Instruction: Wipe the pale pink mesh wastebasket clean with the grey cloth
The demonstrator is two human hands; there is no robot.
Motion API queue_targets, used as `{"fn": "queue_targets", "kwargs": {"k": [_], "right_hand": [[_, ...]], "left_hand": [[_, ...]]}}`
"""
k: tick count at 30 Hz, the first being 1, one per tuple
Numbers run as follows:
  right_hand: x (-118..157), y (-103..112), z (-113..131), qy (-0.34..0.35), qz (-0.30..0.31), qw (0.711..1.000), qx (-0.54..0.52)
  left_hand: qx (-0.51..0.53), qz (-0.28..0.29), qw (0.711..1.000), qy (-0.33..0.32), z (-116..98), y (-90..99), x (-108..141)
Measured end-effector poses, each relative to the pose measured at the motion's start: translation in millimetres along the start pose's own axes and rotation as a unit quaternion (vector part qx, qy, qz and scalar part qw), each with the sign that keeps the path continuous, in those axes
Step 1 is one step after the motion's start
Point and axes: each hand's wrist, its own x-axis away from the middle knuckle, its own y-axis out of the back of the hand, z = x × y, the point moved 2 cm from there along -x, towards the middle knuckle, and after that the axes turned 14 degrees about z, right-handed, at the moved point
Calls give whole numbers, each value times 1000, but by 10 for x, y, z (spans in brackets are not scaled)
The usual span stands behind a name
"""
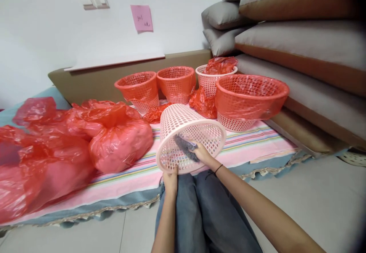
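A pale pink perforated plastic basket (183, 125) lies tilted on its side at the mattress edge, its mouth facing me. My left hand (170, 180) grips the lower rim of this basket. My right hand (201, 154) reaches inside the basket and holds a dark grey cloth (184, 146) pressed against the inner wall. My knees in blue jeans sit just below the basket.
Several baskets lined with red plastic bags stand behind: two small ones (140, 90) (177, 82), a white one (211, 78) and a large one (249, 98). Filled red bags (114, 135) pile at left on the striped sheet (251, 140). Stacked grey cushions (300, 43) rise at right.
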Motion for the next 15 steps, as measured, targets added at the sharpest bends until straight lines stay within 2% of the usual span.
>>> {"fn": "queue_targets", "kwargs": {"k": [3, 6, 10, 15], "right_hand": [[-362, 146, -25, -1, -44, 999, 5], [-660, 168, -111, 1, -36, 999, 31], [-913, -16, -343, 5, 15, 998, 59], [-1037, -202, -622, -12, 72, 994, 83]], "left_hand": [[1, -5, 1000, 8, 20, -13, 38], [1, -2, 1000, 11, 59, -12, 60], [12, -3, 1000, 13, 144, 3, 77], [1, -10, 999, 40, 225, -27, 93]]}}
